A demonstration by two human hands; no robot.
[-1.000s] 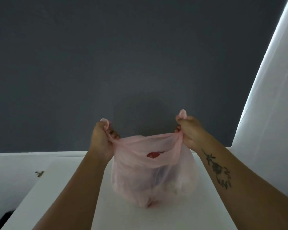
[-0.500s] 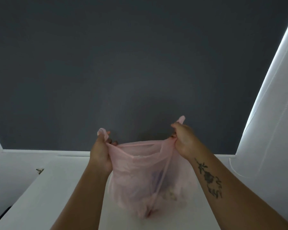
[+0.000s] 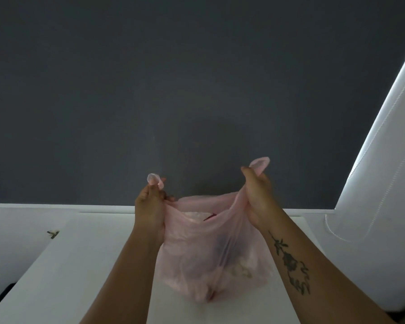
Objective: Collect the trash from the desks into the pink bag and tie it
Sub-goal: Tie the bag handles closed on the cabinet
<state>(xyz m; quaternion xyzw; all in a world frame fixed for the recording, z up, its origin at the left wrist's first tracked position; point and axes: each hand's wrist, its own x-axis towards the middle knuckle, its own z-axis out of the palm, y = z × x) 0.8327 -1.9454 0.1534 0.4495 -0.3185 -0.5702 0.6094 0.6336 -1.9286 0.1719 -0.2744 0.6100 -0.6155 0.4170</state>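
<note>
A thin pink bag [image 3: 211, 258] stands on the white desk [image 3: 80, 277], bulging with pale crumpled trash and a dark item that show through the plastic. A red scrap shows at its open mouth. My left hand [image 3: 150, 206] grips the bag's left handle, whose loop sticks up above my fist. The right handle is gripped by my right hand [image 3: 257, 197], with its loop poking out above the thumb. The mouth is stretched between both hands, a little above the desk.
A dark grey wall [image 3: 197, 90] rises right behind the desk. A white roller blind [image 3: 384, 171] with a bead cord hangs at the right. A small metal fitting [image 3: 53, 234] sits on the white ledge left of the desk.
Both hands keep hold of the handles, with the bag mouth stretched between them. The red scrap shows again at the mouth. The view has shifted slightly.
</note>
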